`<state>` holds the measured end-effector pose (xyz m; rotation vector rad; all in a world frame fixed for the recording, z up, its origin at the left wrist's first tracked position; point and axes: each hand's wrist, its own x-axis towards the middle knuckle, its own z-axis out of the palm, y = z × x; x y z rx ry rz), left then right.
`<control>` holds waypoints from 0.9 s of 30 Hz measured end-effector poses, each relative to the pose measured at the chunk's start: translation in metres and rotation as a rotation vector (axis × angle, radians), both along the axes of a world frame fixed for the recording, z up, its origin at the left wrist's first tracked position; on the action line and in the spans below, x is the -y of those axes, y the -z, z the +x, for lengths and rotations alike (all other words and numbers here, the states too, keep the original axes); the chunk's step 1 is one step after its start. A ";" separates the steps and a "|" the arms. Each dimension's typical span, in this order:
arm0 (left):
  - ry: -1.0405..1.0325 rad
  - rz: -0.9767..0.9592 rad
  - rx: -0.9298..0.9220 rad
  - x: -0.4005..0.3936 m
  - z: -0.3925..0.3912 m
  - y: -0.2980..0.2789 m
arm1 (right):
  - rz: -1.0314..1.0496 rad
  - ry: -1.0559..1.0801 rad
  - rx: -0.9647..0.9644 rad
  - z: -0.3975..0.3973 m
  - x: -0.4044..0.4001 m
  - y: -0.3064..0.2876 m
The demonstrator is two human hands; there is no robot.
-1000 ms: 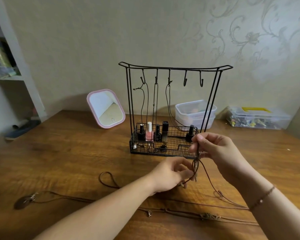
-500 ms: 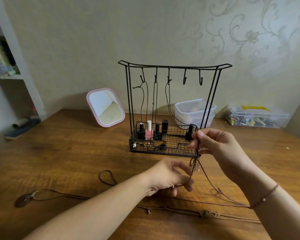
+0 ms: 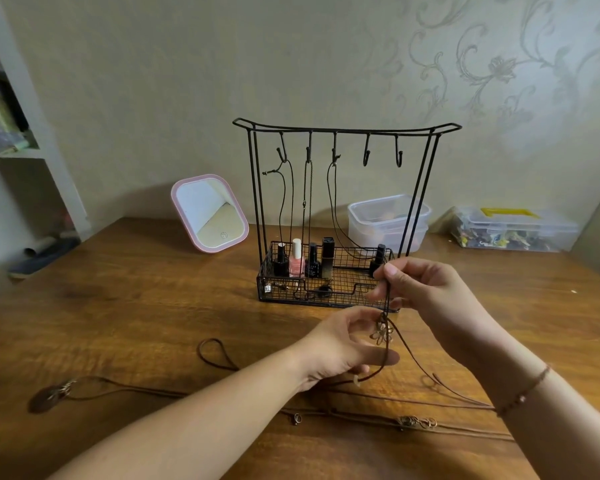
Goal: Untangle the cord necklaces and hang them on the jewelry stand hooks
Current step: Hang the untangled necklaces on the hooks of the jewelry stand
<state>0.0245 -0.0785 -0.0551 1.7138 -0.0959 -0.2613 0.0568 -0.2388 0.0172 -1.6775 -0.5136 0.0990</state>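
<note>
A black wire jewelry stand (image 3: 426,188) rises at the table's middle; dark cords hang from its three left hooks, the two right hooks (image 3: 381,155) are bare. In front of its basket my right hand (image 3: 426,296) pinches a brown cord necklace (image 3: 409,355) and holds it up, a small metal pendant (image 3: 381,332) dangling below. My left hand (image 3: 343,348) holds the same cord lower down, fingers curled round it. More brown cords (image 3: 361,415) lie tangled along the near table, one ending in a dark oval pendant (image 3: 47,398) at the left.
Nail polish bottles (image 3: 297,263) stand in the stand's basket. A pink-framed mirror (image 3: 210,213) leans at the back left. Two clear plastic boxes (image 3: 388,220) (image 3: 513,228) sit behind at the right. A white shelf (image 3: 32,133) borders the left. The wooden table (image 3: 136,306) spreads around.
My right hand has lifted the cord a little, so the pendant now hangs free between my hands. My left hand has slid lower along the cord.
</note>
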 end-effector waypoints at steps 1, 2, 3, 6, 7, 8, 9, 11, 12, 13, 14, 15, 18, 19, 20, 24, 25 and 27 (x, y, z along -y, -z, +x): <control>0.000 -0.013 0.019 0.000 0.001 0.000 | 0.004 -0.009 -0.007 0.000 -0.001 0.000; -0.005 -0.024 0.042 0.001 0.001 0.000 | 0.004 -0.020 -0.014 -0.001 -0.002 0.001; -0.016 -0.036 0.062 0.001 0.002 0.000 | -0.005 -0.028 -0.015 -0.001 -0.003 0.002; -0.032 -0.078 0.107 0.001 0.002 -0.002 | -0.122 -0.034 0.054 -0.002 -0.005 0.007; -0.024 -0.098 0.126 0.001 0.002 -0.002 | -0.164 -0.046 0.083 -0.003 -0.006 0.008; -0.013 -0.130 0.149 0.001 0.002 -0.003 | -0.198 -0.061 0.108 -0.004 -0.008 0.009; -0.007 -0.164 0.168 0.000 0.001 -0.004 | -0.222 -0.072 0.131 -0.006 -0.009 0.009; 0.011 -0.181 0.200 -0.001 -0.001 -0.006 | -0.198 -0.076 0.169 -0.009 -0.013 0.009; 0.023 -0.173 0.214 -0.002 -0.001 -0.005 | -0.133 -0.081 0.163 -0.010 -0.014 0.009; 0.034 -0.169 0.220 -0.002 0.000 -0.003 | -0.044 -0.094 0.137 -0.011 -0.015 0.008; 0.040 -0.172 0.219 -0.001 -0.001 -0.001 | 0.043 -0.115 0.103 -0.011 -0.017 0.007; 0.032 -0.175 0.212 -0.001 -0.001 0.001 | 0.105 -0.141 0.071 -0.012 -0.018 0.006; 0.031 -0.168 0.208 -0.001 -0.001 0.006 | 0.118 -0.174 0.026 -0.012 -0.021 0.005; 0.047 -0.156 0.205 -0.001 -0.001 0.007 | 0.066 -0.157 0.041 -0.011 -0.021 0.006; 0.071 -0.149 0.202 -0.002 -0.002 0.007 | -0.024 -0.128 0.084 -0.009 -0.019 0.006; 0.053 -0.103 0.208 -0.004 -0.002 0.010 | -0.457 0.003 0.359 -0.005 -0.010 0.002; 0.020 -0.092 0.212 -0.004 -0.003 0.011 | -0.503 0.036 0.394 -0.005 -0.008 0.000; -0.046 -0.098 0.222 -0.004 -0.005 0.011 | -0.544 0.080 0.431 -0.006 -0.004 0.000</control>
